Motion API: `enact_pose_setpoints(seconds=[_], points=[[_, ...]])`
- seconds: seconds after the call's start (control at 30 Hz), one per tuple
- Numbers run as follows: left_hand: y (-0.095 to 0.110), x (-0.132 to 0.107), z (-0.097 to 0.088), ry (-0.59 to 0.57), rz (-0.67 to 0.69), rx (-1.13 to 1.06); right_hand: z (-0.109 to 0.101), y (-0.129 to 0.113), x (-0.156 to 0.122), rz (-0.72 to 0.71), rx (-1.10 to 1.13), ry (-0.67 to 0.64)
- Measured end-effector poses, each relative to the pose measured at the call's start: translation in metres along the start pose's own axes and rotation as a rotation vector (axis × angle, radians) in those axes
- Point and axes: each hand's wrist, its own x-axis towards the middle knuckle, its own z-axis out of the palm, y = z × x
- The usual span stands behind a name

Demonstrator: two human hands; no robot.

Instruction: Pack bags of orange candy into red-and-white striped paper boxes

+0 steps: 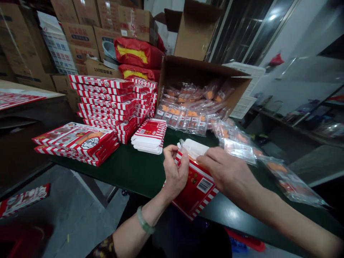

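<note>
A red-and-white striped carton is tilted in front of me over the table's near edge, its barcode side facing up. My left hand is closed around its upper left edge, thumb on the printed face. A clear plastic packet sticks out of the carton's open mouth, beside a raised white flap. Curled over that mouth, my right hand has its fingers on the packet; the fingertips are partly hidden. Just beyond lies a stack of flat cartons.
Filled cartons form tall stacks at the left, with a shorter pile nearer. A large cardboard box on its side holds many packets. More packets lie along the right of the green table. One carton is low at left.
</note>
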Motion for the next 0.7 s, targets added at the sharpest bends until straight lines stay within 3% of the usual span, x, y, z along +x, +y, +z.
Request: enact_pose_setpoints(seconds=[0.13,0.4,0.53,0.7], points=[[0.004,0.003,0.0,0.019,-0.074,-0.038,-0.005,0.002,0.008,-0.147,-0.06,-0.187],[0.007,0.003,-0.003,0.046,-0.055,-0.073,-0.031,0.008,0.033,0.106,0.21,-0.754],[0.003,-0.002,-0.007,0.002,-0.028,-0.043,-0.022,0.003,0.038,0.212,0.317,-0.757],[-0.002,-0.001,-0.008,-0.078,0.118,0.077,-0.023,0.012,0.042,0.217,0.658,-0.804]])
